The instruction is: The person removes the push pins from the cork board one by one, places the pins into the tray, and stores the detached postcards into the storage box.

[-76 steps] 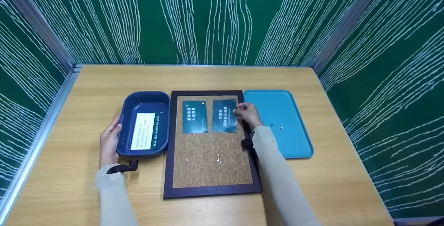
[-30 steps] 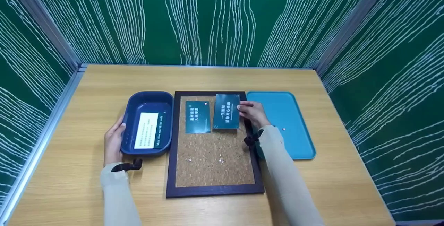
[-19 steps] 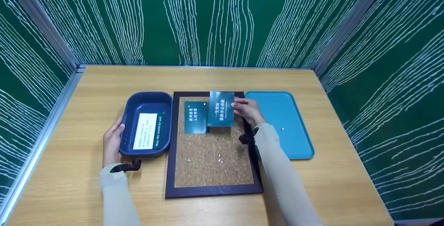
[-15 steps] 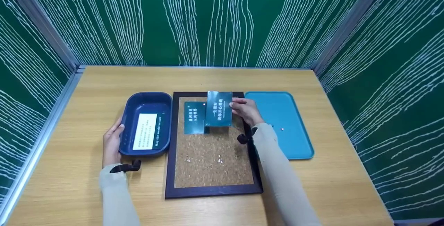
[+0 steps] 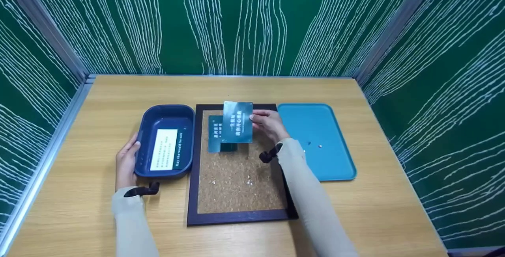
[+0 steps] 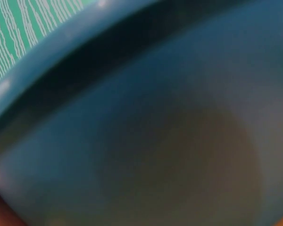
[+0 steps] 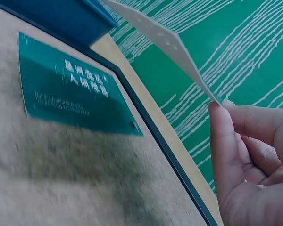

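Note:
My right hand (image 5: 270, 124) pinches a dark green card (image 5: 237, 123) with white writing by its right edge, between thumb and fingers. The card is raised above the cork board (image 5: 225, 194) and overlaps a second green card (image 5: 214, 138), which lies on the board's upper left. In the right wrist view the held card (image 7: 165, 42) shows its pale back, well clear of the board. My left hand (image 5: 126, 162) grips the left wall of a dark blue plastic basin (image 5: 165, 109), thumb at the rim. Its blue wall (image 6: 132, 117) fills the left wrist view.
Inside the basin lie cards, one with a white panel (image 5: 163, 149). Small shiny pins (image 5: 249, 181) sit on the board's lower half. To the right, a light blue tray (image 5: 331, 162) holds a few small pins (image 5: 320, 146). Green walls (image 5: 252, 20) enclose the table.
My right hand has lifted the green card off the cork board's upper right and carried it left, over the other card. The left hand stays at the basin.

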`<state>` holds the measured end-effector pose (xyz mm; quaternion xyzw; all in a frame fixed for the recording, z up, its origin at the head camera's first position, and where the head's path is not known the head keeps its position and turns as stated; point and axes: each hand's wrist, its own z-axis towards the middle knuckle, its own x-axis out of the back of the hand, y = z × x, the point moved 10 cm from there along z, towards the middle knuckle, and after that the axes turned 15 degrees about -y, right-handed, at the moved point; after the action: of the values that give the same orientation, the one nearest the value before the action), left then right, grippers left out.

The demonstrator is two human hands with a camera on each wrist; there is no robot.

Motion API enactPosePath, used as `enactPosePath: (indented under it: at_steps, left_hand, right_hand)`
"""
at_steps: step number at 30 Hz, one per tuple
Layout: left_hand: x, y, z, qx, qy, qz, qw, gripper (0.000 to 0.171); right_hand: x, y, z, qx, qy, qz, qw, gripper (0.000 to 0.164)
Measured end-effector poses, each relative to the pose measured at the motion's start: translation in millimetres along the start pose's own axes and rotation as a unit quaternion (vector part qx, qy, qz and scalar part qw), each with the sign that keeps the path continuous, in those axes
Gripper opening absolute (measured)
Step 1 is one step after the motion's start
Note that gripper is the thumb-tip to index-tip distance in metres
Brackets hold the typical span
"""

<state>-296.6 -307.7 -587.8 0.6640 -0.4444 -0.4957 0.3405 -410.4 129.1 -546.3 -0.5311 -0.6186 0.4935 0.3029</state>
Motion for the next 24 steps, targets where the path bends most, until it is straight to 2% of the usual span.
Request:
enactPosePath:
  at_steps: [13, 24]
  left_hand:
    - [-0.4, -1.8, 1.0, 0.006, -0.006, -0.02, 0.9998, 0.049]
    - [-0.8, -1.3, 1.2, 0.009, -0.006, -0.009, 0.9999, 0.049]
  right_hand:
    - [-43.0, 4.5, 7.3, -0.015, -0.028, 0.031, 0.999, 0.026]
    - [-80.3, 8.5, 14.0, -0.007, -0.043, 0.03, 0.999, 0.025]
